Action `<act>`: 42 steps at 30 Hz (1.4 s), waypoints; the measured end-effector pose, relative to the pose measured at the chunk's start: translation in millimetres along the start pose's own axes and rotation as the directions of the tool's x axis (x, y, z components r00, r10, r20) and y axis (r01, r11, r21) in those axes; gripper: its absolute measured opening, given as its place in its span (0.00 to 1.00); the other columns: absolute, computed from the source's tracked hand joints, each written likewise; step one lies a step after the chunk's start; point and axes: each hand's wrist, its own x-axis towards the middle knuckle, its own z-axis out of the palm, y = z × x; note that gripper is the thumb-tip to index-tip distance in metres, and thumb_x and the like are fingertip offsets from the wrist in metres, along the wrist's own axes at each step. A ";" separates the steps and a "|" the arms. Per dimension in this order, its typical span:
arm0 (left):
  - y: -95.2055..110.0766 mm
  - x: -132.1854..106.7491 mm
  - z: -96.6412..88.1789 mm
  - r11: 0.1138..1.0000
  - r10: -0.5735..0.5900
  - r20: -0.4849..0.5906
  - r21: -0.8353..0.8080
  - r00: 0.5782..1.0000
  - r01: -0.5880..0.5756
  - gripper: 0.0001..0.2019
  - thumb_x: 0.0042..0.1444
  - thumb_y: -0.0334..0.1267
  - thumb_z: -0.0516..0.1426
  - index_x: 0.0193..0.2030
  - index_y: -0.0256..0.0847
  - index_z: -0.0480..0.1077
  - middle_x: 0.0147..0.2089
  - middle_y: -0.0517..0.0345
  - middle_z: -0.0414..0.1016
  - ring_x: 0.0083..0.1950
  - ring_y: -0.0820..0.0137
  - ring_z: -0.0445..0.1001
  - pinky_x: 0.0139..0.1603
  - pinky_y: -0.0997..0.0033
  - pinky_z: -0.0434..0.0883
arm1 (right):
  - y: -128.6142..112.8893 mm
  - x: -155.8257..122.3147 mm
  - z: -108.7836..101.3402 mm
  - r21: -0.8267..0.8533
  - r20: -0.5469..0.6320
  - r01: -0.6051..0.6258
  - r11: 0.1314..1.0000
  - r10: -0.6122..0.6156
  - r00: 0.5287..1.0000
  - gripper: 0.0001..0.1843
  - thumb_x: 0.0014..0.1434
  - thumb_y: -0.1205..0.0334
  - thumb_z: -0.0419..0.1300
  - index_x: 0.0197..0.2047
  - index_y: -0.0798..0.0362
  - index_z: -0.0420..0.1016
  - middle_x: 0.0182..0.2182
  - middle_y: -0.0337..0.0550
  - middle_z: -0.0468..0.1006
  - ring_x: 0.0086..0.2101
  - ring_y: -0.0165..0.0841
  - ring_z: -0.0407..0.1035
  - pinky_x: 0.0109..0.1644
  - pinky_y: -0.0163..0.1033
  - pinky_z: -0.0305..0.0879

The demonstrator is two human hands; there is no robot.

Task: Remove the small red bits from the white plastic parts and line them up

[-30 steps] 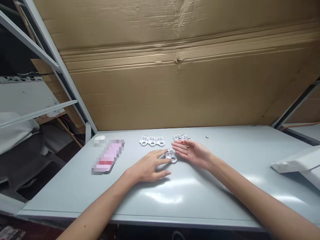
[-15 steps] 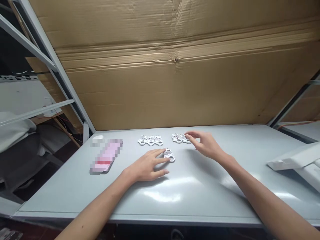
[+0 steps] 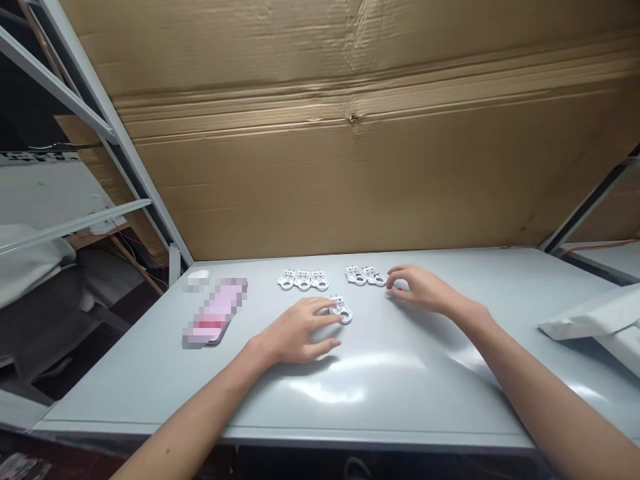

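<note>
Cardboard sheet (image 3: 350, 133) fills the whole back wall, creased, with a small dent near the middle. Grey metal shelf frame (image 3: 95, 113) runs up its left side. Below it sits a wide pale grey surface (image 3: 425, 400), glossy, with glare just in front of the hands. Far right: white foam packing (image 3: 590, 320) on the surface, partly out of frame. Left side: pink package (image 3: 215, 313) lying at a slant, pixelated, so no details readable. Small white object (image 3: 199, 275) just behind it, blurred, can't tell what it is.

Parts: flat white plastic pieces, rounded outline, one big round hole at the near end, smaller holes and cutouts toward the far end. Row of three pieces (image 3: 303, 281) sits side by side toward the back of the surface, edges touching. Pair of pieces (image 3: 365, 275) lies to its right, also side by side. Single piece (image 3: 341, 310) lies flat nearer the person, in front of the gap between the two groups.

Hands apart, nothing clamped, neither lifting anything. Left hand (image 3: 295, 330) is low on the surface, fingers spread, fingertips touching the left edge of the single piece. Right hand (image 3: 420, 290) has fingers loosely curled, fingertips just beside the right end of the pair.
</note>
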 end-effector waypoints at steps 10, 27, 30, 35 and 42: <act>-0.8 -0.5 3.7 1.000 -0.011 0.078 -0.028 0.997 0.013 0.20 0.66 0.49 0.53 0.58 0.41 0.72 0.63 0.48 0.70 0.65 0.57 0.67 0.66 0.57 0.62 | -12.2 -2.9 -1.1 0.049 -0.109 -0.029 0.998 0.034 0.993 0.12 0.62 0.57 0.53 0.41 0.47 0.77 0.44 0.46 0.81 0.43 0.46 0.74 0.44 0.48 0.69; -34.8 -8.0 10.2 0.869 -0.431 -0.029 0.256 0.902 0.424 0.26 0.70 0.52 0.45 0.66 0.38 0.61 0.73 0.41 0.52 0.75 0.53 0.46 0.72 0.45 0.48 | -74.2 -5.7 49.3 -0.101 -0.024 0.469 0.877 -0.474 0.880 0.20 0.67 0.68 0.47 0.54 0.54 0.75 0.54 0.55 0.77 0.52 0.44 0.72 0.55 0.52 0.70; -45.0 -9.9 11.4 0.806 -0.540 -0.048 0.258 0.840 0.533 0.27 0.69 0.52 0.44 0.68 0.37 0.59 0.74 0.39 0.48 0.75 0.49 0.43 0.71 0.40 0.46 | -70.3 -3.1 56.1 -0.116 -0.015 0.435 0.893 -0.440 0.898 0.21 0.68 0.64 0.47 0.59 0.56 0.72 0.57 0.56 0.74 0.56 0.45 0.69 0.59 0.52 0.67; -52.4 -11.6 10.9 0.756 -0.630 -0.006 0.222 0.777 0.615 0.31 0.69 0.54 0.42 0.71 0.36 0.53 0.75 0.39 0.45 0.75 0.48 0.43 0.71 0.39 0.45 | -67.3 3.6 69.0 -0.068 0.000 0.307 0.949 -0.308 0.952 0.32 0.67 0.55 0.50 0.70 0.61 0.54 0.66 0.61 0.62 0.63 0.48 0.61 0.64 0.54 0.61; -53.2 -12.3 11.2 0.745 -0.654 0.015 0.186 0.757 0.640 0.32 0.69 0.56 0.40 0.72 0.37 0.51 0.75 0.40 0.43 0.76 0.50 0.41 0.71 0.41 0.43 | -82.0 23.0 68.0 -0.084 0.039 0.267 0.960 -0.264 0.964 0.29 0.68 0.50 0.49 0.65 0.59 0.60 0.62 0.62 0.67 0.60 0.50 0.63 0.62 0.55 0.61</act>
